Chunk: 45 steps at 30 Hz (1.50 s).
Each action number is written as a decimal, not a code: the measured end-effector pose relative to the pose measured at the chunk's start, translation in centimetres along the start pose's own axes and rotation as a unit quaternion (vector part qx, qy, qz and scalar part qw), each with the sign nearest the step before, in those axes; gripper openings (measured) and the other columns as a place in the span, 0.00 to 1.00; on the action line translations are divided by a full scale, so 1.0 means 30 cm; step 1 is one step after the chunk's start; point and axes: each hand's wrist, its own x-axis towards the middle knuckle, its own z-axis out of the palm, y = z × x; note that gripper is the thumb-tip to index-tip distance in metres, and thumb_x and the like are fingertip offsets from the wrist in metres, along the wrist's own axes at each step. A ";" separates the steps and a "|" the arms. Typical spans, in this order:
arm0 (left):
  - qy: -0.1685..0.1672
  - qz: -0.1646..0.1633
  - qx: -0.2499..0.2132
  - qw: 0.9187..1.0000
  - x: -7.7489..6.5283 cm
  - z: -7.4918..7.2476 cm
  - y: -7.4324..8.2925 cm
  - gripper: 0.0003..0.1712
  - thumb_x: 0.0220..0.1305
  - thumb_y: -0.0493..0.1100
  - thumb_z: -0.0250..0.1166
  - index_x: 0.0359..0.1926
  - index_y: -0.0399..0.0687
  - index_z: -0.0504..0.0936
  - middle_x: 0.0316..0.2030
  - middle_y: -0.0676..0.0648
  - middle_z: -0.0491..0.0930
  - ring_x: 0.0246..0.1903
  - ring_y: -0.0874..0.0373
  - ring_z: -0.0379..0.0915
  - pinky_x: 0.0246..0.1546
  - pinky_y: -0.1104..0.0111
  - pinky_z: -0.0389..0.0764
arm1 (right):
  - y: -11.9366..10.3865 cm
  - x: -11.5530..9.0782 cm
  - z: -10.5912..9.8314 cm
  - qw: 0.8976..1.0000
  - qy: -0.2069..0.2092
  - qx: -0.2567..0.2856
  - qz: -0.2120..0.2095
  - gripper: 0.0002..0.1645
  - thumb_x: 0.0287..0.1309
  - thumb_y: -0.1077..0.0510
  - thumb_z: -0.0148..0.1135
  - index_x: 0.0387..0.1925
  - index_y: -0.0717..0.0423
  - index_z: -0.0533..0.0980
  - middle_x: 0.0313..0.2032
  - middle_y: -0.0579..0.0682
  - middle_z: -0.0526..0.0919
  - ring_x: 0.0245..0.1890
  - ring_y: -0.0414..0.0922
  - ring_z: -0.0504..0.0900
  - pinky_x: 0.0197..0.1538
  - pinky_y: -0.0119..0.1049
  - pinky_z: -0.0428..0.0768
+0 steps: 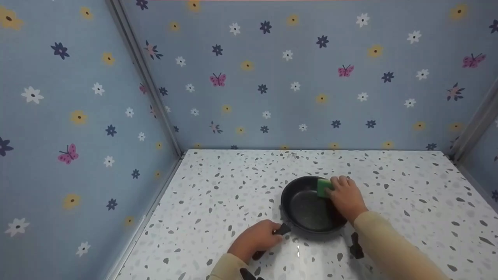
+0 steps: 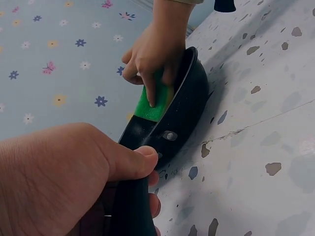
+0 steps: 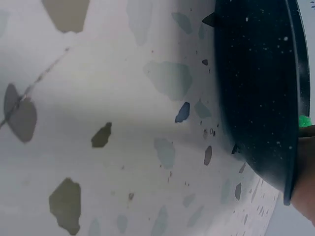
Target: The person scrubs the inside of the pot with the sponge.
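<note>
A black frying pan (image 1: 309,210) is on the speckled white table, its handle toward the near left. My left hand (image 1: 260,238) grips that handle, and in the left wrist view the thumb lies along the top of the handle (image 2: 132,209). My right hand (image 1: 347,196) holds a green sponge (image 1: 323,188) against the inner wall at the pan's far right. Fingers of the right hand (image 2: 156,54) bend over the sponge (image 2: 152,105) in the left wrist view. The right wrist view shows mostly the pan's outer side (image 3: 258,83), with only a sliver of the sponge (image 3: 304,121).
The speckled table top (image 1: 218,186) extends around the pan. Behind it stands a blue flowered wall panel (image 1: 272,70), with another panel (image 1: 70,136) on the left. A metal strip (image 1: 146,74) runs along their corner. Black wrist straps show by both sleeves.
</note>
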 end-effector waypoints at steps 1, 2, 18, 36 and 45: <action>-0.002 -0.004 0.003 1.000 0.000 0.000 0.002 0.23 0.64 0.50 0.66 0.59 0.53 0.84 0.37 0.53 0.80 0.32 0.56 0.74 0.46 0.53 0.76 | -0.003 0.000 0.004 1.000 0.005 0.002 -0.001 0.21 0.53 0.66 0.72 0.50 0.55 0.83 0.49 0.62 0.71 0.48 0.59 0.71 0.53 0.55 0.76; -0.003 -0.007 0.004 1.000 -0.001 0.001 0.004 0.23 0.64 0.50 0.66 0.59 0.53 0.84 0.37 0.53 0.81 0.33 0.56 0.74 0.47 0.52 0.76 | -0.007 0.001 0.008 1.000 0.008 0.005 -0.001 0.22 0.53 0.67 0.72 0.51 0.55 0.83 0.49 0.62 0.70 0.48 0.60 0.71 0.52 0.55 0.76; -0.001 -0.009 0.010 1.000 -0.002 -0.003 0.006 0.24 0.64 0.51 0.66 0.61 0.54 0.83 0.42 0.52 0.82 0.35 0.56 0.75 0.49 0.52 0.76 | -0.066 0.035 0.045 0.997 0.011 0.067 0.037 0.23 0.56 0.66 0.68 0.55 0.57 0.81 0.50 0.61 0.74 0.48 0.58 0.73 0.49 0.55 0.77; -0.004 0.012 0.013 1.000 -0.003 -0.010 0.020 0.20 0.65 0.49 0.66 0.56 0.50 0.86 0.36 0.53 0.80 0.33 0.57 0.74 0.46 0.55 0.75 | -0.199 0.098 0.031 0.919 -0.111 0.337 0.174 0.34 0.57 0.52 0.66 0.66 0.53 0.76 0.49 0.60 0.73 0.48 0.55 0.74 0.53 0.56 0.77; 0.014 0.024 0.023 0.999 -0.001 -0.002 0.016 0.18 0.65 0.48 0.66 0.53 0.50 0.87 0.33 0.53 0.81 0.30 0.57 0.74 0.41 0.57 0.76 | -0.251 0.093 -0.006 0.902 -0.121 0.391 0.137 0.30 0.57 0.51 0.68 0.63 0.43 0.78 0.53 0.57 0.76 0.53 0.55 0.77 0.60 0.57 0.74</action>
